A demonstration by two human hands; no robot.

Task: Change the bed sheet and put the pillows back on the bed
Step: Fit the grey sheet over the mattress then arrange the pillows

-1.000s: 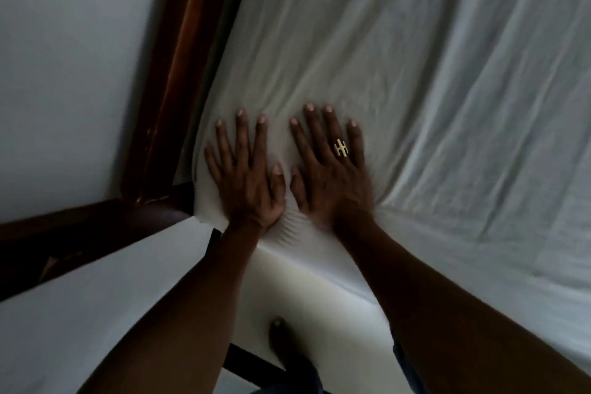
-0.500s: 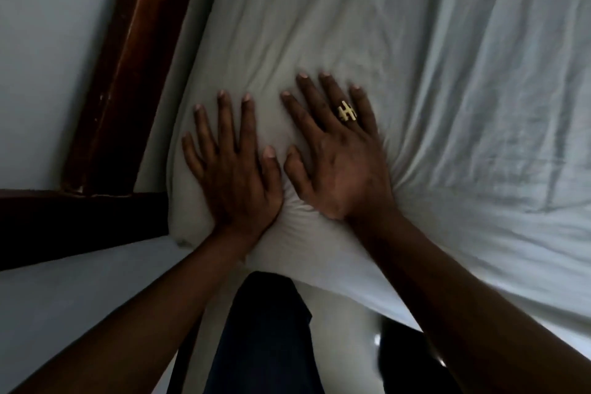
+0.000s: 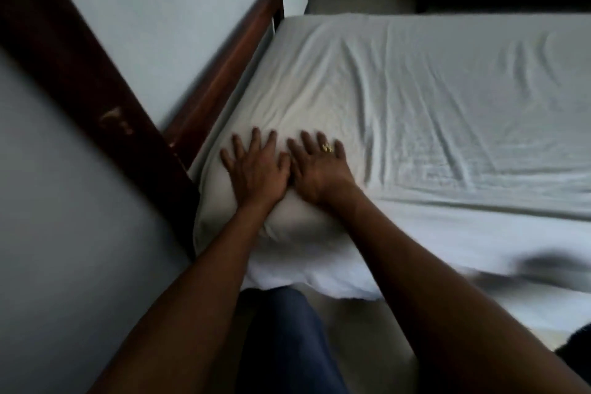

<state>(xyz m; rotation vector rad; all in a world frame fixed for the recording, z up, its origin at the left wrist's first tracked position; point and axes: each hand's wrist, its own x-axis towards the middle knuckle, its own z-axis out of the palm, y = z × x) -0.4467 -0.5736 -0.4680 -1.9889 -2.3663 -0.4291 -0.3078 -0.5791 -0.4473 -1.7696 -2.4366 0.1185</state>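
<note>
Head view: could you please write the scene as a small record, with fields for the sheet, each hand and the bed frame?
sheet: white sheet, spread over the bed, wrinkled
left hand: left hand, flat with straight fingers, presses the sheet at the near corner of the bed
right hand: right hand, flat close beside the left one, presses the same corner
ring: gold ring on a finger of the right hand
bed frame: dark wooden bed frame, between the sheet and the wall
</note>
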